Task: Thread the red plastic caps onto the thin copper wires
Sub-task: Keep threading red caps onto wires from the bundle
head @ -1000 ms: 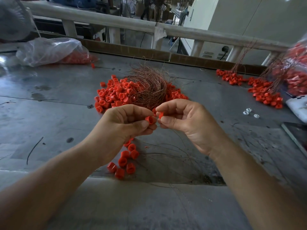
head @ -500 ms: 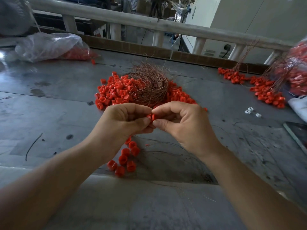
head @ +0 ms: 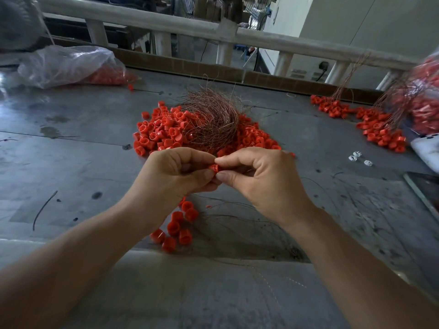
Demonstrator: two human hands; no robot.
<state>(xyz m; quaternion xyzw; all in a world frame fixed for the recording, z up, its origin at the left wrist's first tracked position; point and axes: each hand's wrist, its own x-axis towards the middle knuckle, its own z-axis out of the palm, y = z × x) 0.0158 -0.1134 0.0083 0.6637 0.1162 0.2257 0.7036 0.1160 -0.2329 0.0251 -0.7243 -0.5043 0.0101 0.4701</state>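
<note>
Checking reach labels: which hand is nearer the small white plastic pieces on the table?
Right. The right hand lies left of the small white plastic pieces; the left hand is farther left, beyond it.

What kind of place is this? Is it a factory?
Probably a small workshop or factory: a metal worktable holds a heap of red caps, a bundle of copper wires, and a plastic bag of more caps.

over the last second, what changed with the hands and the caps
The left hand and right hand drew together, closing the gap; their fingertips now meet on one red cap. Both kept pinching. The loose cap pile, copper wire bundle and small cap cluster stayed put.
</note>
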